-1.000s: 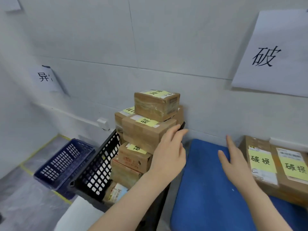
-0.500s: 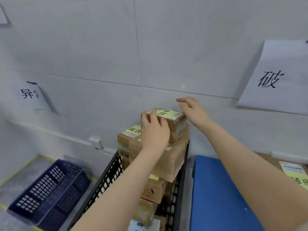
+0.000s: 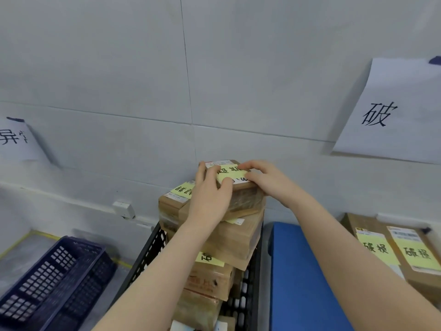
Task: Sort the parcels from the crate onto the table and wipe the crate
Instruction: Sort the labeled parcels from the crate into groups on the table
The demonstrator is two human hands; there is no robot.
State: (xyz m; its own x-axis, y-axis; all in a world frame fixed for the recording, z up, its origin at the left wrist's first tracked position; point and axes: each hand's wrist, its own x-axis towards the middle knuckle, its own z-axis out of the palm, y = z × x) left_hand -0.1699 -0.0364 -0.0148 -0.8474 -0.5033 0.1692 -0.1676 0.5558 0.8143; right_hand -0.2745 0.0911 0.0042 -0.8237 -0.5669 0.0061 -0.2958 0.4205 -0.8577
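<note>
A black perforated crate holds a tall stack of brown cardboard parcels with yellow notes. The top parcel is small and taped. My left hand grips its near left side, fingers curled over the top edge. My right hand grips its right side, fingers lying over the yellow note on top. Below it lies a larger parcel, with more parcels under that.
A blue table stands to the right of the crate, with two labelled parcels at its far right. A dark blue crate sits on the floor at left. Paper signs hang on the white wall behind.
My right hand has come down from beside the top parcel and now grips it. My left hand has shifted higher on the same parcel. The view has moved closer.
</note>
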